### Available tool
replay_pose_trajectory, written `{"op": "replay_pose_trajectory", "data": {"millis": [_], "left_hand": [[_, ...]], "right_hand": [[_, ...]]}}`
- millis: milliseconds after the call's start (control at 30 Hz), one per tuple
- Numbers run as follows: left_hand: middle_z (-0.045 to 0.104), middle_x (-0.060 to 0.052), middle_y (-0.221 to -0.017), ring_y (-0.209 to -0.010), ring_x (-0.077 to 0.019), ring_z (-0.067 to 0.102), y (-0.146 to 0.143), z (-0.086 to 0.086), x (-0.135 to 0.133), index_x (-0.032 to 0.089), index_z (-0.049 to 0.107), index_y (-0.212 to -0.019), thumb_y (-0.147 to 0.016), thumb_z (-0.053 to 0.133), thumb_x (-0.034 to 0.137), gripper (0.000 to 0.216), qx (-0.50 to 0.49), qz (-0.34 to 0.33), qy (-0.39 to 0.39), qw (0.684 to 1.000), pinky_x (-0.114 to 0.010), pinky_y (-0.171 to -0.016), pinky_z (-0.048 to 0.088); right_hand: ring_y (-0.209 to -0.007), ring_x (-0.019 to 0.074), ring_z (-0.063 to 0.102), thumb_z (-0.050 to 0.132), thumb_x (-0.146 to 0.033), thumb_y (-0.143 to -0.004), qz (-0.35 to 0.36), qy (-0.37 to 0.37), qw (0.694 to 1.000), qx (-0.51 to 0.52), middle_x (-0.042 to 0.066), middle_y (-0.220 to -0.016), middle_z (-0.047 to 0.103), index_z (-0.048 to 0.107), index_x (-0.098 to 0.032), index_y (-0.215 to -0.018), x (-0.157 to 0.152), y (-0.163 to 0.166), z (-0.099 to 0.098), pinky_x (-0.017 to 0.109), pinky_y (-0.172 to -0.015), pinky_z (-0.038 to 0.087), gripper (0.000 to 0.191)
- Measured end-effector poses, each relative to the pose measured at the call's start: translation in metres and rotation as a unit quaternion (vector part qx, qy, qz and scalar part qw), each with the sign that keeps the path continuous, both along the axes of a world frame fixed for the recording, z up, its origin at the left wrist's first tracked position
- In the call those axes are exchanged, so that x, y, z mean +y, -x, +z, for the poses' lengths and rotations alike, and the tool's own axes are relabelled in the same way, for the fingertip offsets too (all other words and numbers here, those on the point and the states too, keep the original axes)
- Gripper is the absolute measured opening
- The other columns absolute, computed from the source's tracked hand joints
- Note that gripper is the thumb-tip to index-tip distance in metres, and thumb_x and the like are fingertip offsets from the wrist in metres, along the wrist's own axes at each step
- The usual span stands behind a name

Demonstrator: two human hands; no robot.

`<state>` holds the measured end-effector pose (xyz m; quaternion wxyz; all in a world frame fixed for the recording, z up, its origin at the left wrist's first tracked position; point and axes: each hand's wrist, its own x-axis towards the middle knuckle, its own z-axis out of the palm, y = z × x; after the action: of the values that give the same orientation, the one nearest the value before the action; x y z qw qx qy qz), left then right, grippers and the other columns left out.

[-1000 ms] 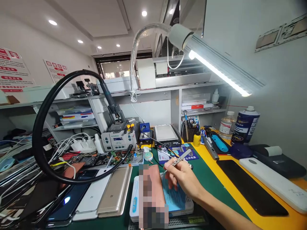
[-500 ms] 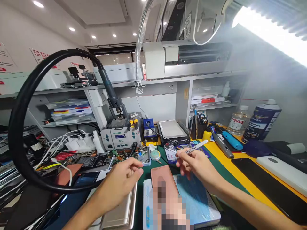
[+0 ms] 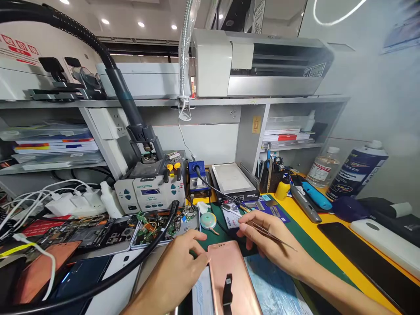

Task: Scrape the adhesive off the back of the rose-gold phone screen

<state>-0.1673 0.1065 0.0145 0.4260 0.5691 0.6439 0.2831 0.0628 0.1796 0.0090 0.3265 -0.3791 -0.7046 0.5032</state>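
We're gripping the top left edge of the rose-gold phone (image 3: 231, 280) with our left hand (image 3: 177, 271), fingers curled on it. It's lying on the blue mat (image 3: 278, 288) before us. Our right hand (image 3: 272, 245) is pinching the tweezers (image 3: 271, 232) just above the phone's top.

rose-gold phone (image 3: 231, 275), green mat (image 3: 288, 238), yellow bench edge (image 3: 331, 251), blue-handled tool (image 3: 313, 196), black hose (image 3: 108, 74)
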Motion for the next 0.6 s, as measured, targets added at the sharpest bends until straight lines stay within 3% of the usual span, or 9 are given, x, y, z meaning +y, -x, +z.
{"op": "replay_pose_trajectory", "data": {"millis": [167,367,600], "left_hand": [[0.068,-0.004,-0.086,-0.074,-0.0171,0.055,0.0,-0.007,0.001,0.009,0.057,-0.116,-0.084,0.056,0.04,0.045,-0.028,0.005,-0.016,0.999,-0.031,-0.069,0.039],[0.064,0.002,-0.068,-0.062,-0.0124,0.047,0.0,-0.013,0.006,0.009,0.06,-0.113,-0.081,0.065,0.044,0.048,-0.058,0.001,0.0,0.998,-0.028,-0.062,0.035],[0.069,-0.002,-0.072,-0.063,-0.0136,0.05,0.001,-0.012,0.007,0.009,0.064,-0.111,-0.079,0.065,0.042,0.046,-0.074,-0.001,-0.011,0.997,-0.028,-0.059,0.034]], "right_hand": [[-0.068,0.0159,0.058,0.062,-0.041,-0.097,0.016,-0.023,1.0,0.006,-0.004,-0.073,0.059,0.058,-0.021,-0.102,-0.002,-0.001,-0.006,0.029,-0.063,0.044,0.021],[-0.078,0.0184,0.061,0.066,-0.033,-0.094,0.029,-0.036,0.999,0.017,0.002,-0.09,0.066,0.059,-0.021,-0.103,-0.007,-0.002,-0.008,0.031,-0.068,0.047,0.017],[-0.079,0.0198,0.064,0.066,-0.03,-0.093,0.032,-0.043,0.999,0.008,0.003,-0.09,0.068,0.061,-0.021,-0.102,-0.004,-0.003,-0.008,0.031,-0.068,0.049,0.014]]}}
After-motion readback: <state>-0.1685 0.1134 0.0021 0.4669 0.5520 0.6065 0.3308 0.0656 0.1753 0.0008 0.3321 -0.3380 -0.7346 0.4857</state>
